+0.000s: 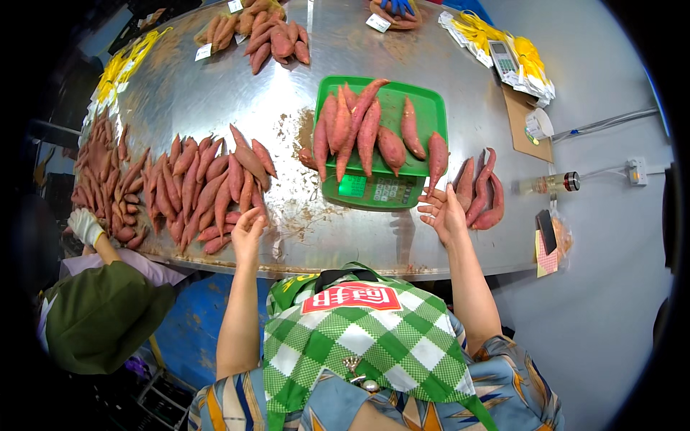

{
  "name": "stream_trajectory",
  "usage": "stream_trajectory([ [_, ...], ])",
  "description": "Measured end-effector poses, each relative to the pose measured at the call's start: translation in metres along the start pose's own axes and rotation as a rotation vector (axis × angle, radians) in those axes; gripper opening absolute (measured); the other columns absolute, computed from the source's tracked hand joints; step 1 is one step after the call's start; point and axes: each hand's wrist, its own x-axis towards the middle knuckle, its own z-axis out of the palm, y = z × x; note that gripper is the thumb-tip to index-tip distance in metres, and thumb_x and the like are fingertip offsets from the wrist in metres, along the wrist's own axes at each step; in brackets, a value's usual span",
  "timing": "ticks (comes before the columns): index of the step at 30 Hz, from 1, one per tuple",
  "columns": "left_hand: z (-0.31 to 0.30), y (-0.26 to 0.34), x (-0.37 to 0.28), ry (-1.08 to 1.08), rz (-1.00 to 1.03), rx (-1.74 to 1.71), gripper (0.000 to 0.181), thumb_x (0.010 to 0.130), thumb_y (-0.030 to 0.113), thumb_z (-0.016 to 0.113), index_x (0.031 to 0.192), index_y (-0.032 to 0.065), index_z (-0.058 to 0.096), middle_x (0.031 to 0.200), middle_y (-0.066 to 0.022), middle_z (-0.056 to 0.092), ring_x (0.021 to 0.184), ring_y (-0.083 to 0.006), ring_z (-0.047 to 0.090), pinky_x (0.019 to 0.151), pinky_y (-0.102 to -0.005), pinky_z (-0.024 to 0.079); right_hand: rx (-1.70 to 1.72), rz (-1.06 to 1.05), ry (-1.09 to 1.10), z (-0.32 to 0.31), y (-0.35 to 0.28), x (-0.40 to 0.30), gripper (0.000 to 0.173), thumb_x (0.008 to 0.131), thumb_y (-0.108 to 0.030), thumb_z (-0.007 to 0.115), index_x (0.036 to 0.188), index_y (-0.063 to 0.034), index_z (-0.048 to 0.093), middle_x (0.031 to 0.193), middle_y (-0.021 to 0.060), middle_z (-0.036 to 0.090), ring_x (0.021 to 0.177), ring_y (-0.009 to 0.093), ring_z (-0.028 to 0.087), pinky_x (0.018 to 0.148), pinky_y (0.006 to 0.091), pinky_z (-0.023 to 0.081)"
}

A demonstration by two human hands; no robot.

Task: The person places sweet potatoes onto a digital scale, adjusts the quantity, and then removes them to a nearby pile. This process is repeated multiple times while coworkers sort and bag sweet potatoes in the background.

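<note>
My left hand (249,234) is at the front right edge of a heap of sweet potatoes (194,188), its fingers loosely curled. I see nothing held in it; whether its fingertips touch the root behind them is unclear. Palm up, my right hand (446,215) has its fingers apart below the tip of a sweet potato (437,156) that overhangs the tray's front right corner. Contact there cannot be made out. The green tray (439,102) of a digital scale (372,191) carries several more sweet potatoes (350,126). Its green display is lit.
Right of the scale lie 3 sweet potatoes (480,188). Bagged sweet potatoes (221,29) and yellow mesh ties with tags (523,56) line the far side. At left, a co-worker's gloved hand (86,227) touches another heap (105,178). A bottle (555,183) stands at the right edge.
</note>
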Motion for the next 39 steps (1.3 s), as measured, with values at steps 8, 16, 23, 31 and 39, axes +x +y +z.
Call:
stream_trajectory([
  [8,-0.027,-0.014,0.022,0.267,0.232,0.121,0.022,0.085,0.002,0.062,0.107,-0.0012,0.063,0.087,-0.0068,0.067,0.074,-0.0112,0.062,0.066,-0.0239,0.050,-0.011,-0.002,-0.020,-0.005,0.002,0.003,0.062,0.097,-0.056,0.030,0.118,-0.0038,0.055,0.101,0.0095,0.064,0.080,0.018,0.062,0.068,0.0326,0.049],
  [16,-0.008,0.001,0.030,0.419,0.745,0.969,0.061,0.075,0.002,0.069,0.131,0.0063,0.046,0.078,-0.0121,0.065,0.072,-0.0285,0.064,0.070,-0.0358,0.050,0.010,0.003,-0.021,-0.002,0.001,0.001,0.056,0.098,-0.053,0.032,0.114,-0.0048,0.056,0.097,0.0083,0.064,0.078,0.017,0.062,0.067,0.0319,0.049],
  [23,0.007,0.024,0.011,0.227,0.427,0.277,0.072,0.078,0.001,0.068,0.142,0.0083,0.035,0.082,-0.0089,0.064,0.067,-0.0140,0.062,0.064,-0.0271,0.050,0.032,-0.044,-0.007,-0.004,0.001,-0.007,0.053,0.098,-0.049,0.033,0.115,-0.0039,0.054,0.099,0.0104,0.064,0.080,0.017,0.062,0.068,0.0332,0.049],
  [31,0.115,0.113,0.008,-0.085,0.658,0.233,0.067,0.077,0.004,0.071,0.137,0.0059,0.041,0.079,-0.0061,0.062,0.064,-0.0102,0.058,0.061,-0.0249,0.049,0.056,-0.010,0.025,-0.004,0.017,-0.013,0.053,0.098,-0.049,0.034,0.117,-0.0027,0.052,0.097,0.0101,0.063,0.080,0.019,0.061,0.069,0.0328,0.048],
  [39,0.164,0.130,0.004,-0.183,0.644,0.209,0.068,0.076,-0.001,0.070,0.137,0.0066,0.041,0.075,-0.0044,0.059,0.061,-0.0083,0.056,0.057,-0.0236,0.048,0.070,-0.042,0.076,-0.025,0.017,-0.021,0.051,0.097,-0.049,0.036,0.114,-0.0044,0.054,0.097,0.0101,0.063,0.079,0.019,0.061,0.067,0.0332,0.048],
])
